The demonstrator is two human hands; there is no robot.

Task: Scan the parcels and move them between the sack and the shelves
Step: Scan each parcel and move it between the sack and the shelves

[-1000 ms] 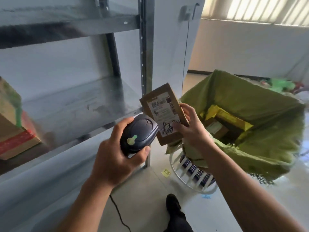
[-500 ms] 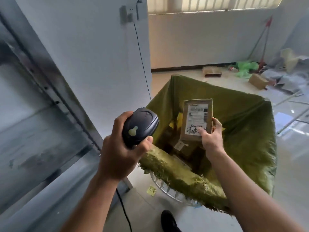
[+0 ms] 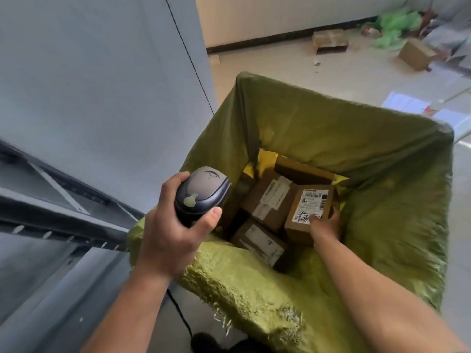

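At the left edge of the frame we see the grey metal shelves (image 3: 63,220), a perforated rail running diagonally toward the lower centre. Just right of them our left hand (image 3: 173,240) is wrapped tight around the handle of the dark scanner (image 3: 201,194), thumb pressed on its side. The scanner's rounded head sits above the near rim of the sack. A black cable (image 3: 178,309) hangs below that wrist toward the bottom edge.

The green sack (image 3: 331,128) fills the centre and right of the frame, its mouth wide open and its near edge folded over. Inside it a middle parcel (image 3: 267,200) lies with its label up, and a near parcel (image 3: 260,243) lies just below it.

Right of these, our right hand (image 3: 326,225) reaches down into the sack and grips the lower end of the held parcel (image 3: 309,207), thumb on its white label. We cannot tell whether it rests on the boxes beneath.

In the upper right, two cardboard boxes (image 3: 328,40) and green bags (image 3: 397,24) lie on the floor
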